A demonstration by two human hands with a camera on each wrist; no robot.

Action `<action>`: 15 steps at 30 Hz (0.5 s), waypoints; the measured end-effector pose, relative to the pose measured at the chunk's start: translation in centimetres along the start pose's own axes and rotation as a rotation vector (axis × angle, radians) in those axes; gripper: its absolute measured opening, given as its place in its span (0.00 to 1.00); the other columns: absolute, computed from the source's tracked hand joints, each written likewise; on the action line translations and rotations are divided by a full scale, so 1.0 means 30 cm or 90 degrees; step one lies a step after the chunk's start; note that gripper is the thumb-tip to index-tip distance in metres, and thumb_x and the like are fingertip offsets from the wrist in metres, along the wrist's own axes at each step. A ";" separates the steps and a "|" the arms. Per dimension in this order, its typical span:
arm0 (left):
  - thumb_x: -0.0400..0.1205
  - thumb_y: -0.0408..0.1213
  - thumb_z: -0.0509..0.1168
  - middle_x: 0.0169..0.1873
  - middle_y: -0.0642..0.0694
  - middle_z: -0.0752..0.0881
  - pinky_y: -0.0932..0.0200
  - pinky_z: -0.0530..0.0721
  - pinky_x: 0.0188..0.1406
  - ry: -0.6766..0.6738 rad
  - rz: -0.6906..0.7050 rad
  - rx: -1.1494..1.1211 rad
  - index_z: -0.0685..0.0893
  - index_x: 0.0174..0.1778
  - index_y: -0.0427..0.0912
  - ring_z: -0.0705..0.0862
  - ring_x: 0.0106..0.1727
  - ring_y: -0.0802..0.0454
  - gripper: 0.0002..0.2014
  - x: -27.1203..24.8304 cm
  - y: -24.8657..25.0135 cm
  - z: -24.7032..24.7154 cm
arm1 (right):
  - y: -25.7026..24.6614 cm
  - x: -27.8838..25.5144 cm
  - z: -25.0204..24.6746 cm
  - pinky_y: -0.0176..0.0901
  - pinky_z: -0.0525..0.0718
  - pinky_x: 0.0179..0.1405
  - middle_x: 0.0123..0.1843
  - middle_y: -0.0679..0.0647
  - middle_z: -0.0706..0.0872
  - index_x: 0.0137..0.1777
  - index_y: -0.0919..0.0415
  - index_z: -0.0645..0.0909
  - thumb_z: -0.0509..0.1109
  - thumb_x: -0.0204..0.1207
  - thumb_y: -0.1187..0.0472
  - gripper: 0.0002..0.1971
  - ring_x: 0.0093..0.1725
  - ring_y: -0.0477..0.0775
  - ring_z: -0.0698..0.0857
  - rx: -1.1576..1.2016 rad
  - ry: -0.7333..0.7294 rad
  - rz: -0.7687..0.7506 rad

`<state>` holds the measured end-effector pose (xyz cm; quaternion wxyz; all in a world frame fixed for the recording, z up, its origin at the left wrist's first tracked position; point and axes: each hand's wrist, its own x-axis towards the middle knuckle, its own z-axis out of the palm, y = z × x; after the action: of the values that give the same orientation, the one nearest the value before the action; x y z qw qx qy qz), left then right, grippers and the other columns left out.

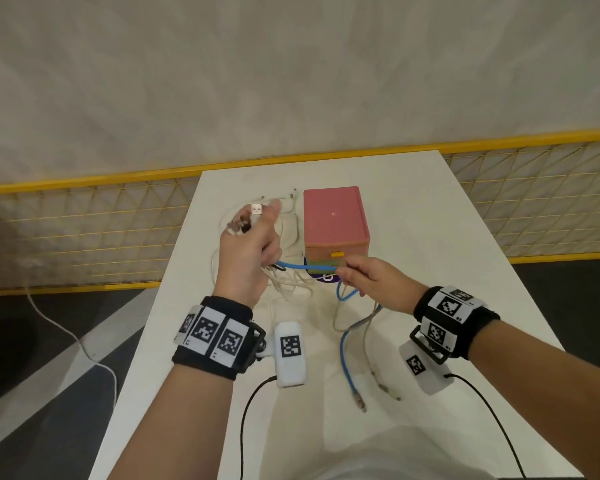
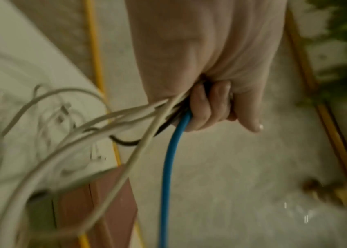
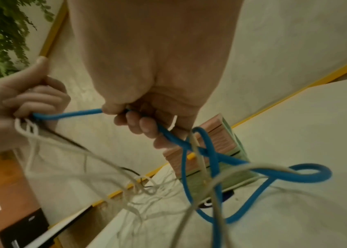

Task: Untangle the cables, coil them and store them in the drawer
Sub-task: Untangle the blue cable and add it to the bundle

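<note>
My left hand (image 1: pixel 246 251) clenches the white cable bundle (image 2: pixel 113 120), my right hand's (image 1: pixel 371 278) grip pinches the blue cable (image 1: pixel 305 267) stretched between them above the tabletop (image 1: pixel 430 237).

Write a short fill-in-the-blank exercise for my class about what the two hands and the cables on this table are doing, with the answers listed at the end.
1. Both hands grip the same ____ cable.
2. The left hand also holds a bundle of ____ cables.
3. The drawer unit on the table has a ____ top.
4. The handle on the top drawer is ____.

Answers: blue; white; pink; yellow
</note>
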<state>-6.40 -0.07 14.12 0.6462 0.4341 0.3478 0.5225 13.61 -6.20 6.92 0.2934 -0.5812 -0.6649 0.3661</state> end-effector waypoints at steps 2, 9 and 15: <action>0.77 0.36 0.74 0.16 0.58 0.70 0.66 0.59 0.14 -0.029 -0.006 0.151 0.79 0.39 0.42 0.59 0.16 0.58 0.09 -0.007 -0.004 0.006 | -0.020 0.002 -0.006 0.57 0.78 0.36 0.34 0.53 0.74 0.42 0.60 0.76 0.59 0.85 0.54 0.13 0.33 0.52 0.73 0.029 0.042 -0.006; 0.74 0.40 0.78 0.13 0.60 0.74 0.72 0.66 0.18 -0.144 -0.068 0.472 0.85 0.35 0.43 0.69 0.16 0.64 0.09 -0.050 -0.043 0.056 | -0.094 0.010 -0.033 0.35 0.75 0.31 0.31 0.53 0.71 0.43 0.67 0.76 0.58 0.86 0.61 0.12 0.30 0.48 0.70 0.114 0.067 -0.067; 0.72 0.43 0.79 0.25 0.48 0.74 0.65 0.68 0.20 0.128 0.069 0.370 0.82 0.35 0.38 0.68 0.19 0.58 0.14 0.016 0.001 -0.012 | 0.010 -0.025 -0.056 0.35 0.72 0.34 0.30 0.43 0.72 0.37 0.58 0.74 0.57 0.86 0.60 0.14 0.29 0.39 0.70 0.068 0.055 -0.011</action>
<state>-6.66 0.47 14.02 0.4285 0.5650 0.5211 0.4750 15.27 -6.67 7.64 0.3555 -0.5746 -0.6359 0.3730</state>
